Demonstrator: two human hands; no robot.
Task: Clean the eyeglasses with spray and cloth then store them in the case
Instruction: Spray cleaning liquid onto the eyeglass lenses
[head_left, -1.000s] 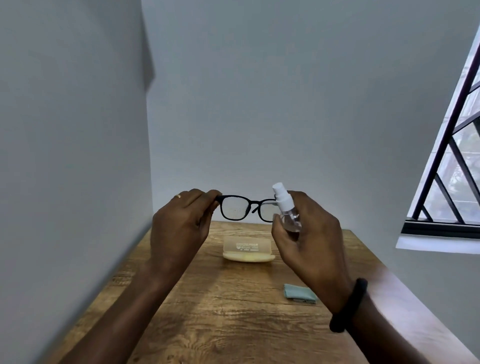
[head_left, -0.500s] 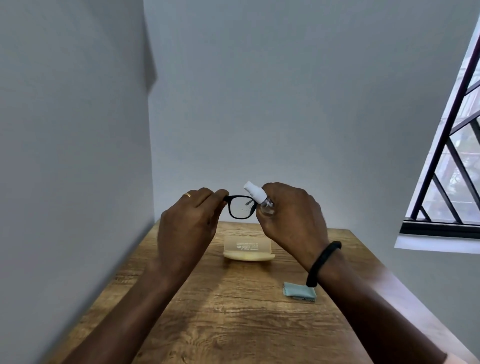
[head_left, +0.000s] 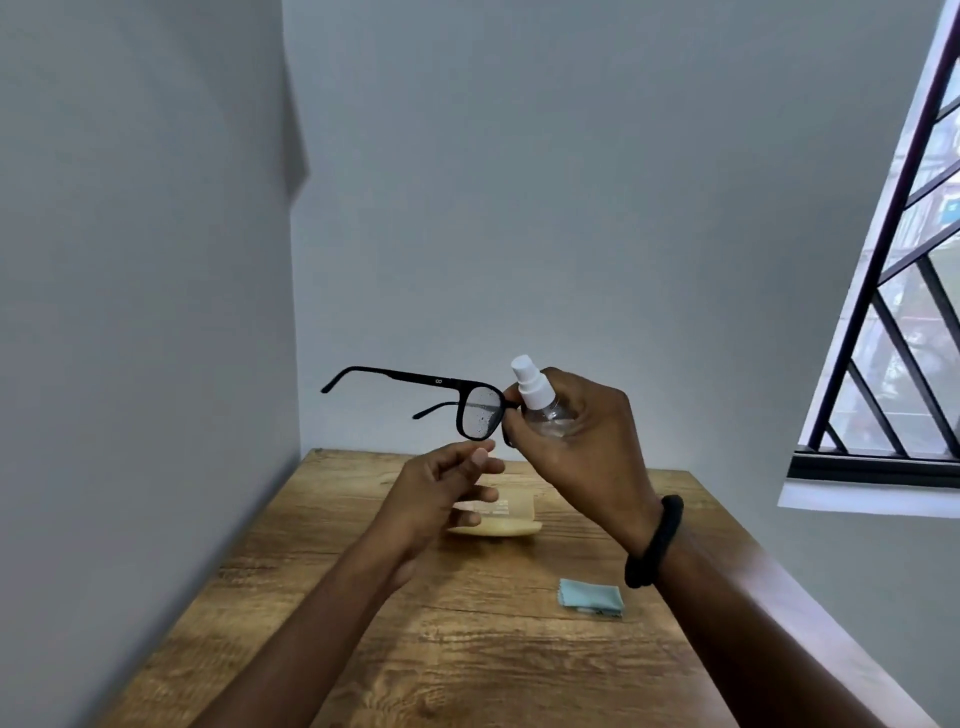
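Black-framed eyeglasses (head_left: 470, 410), lens speckled with droplets, hang at twelve o'clock, pinched beside the spray bottle (head_left: 540, 408) in our right hand (head_left: 576, 441). Our left hand (head_left: 441, 488) is loose, empty; we should grip the frame, never the wet lens.

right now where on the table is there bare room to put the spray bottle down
Free: the near wood left of the cloth, and the strip along the left wall. Crowded: the far middle, where the case lies under the left hand.

Glasses' (head_left: 457, 400) far lens hidden behind right hand (head_left: 576, 441), case (head_left: 498, 519) partly behind left hand (head_left: 441, 488)
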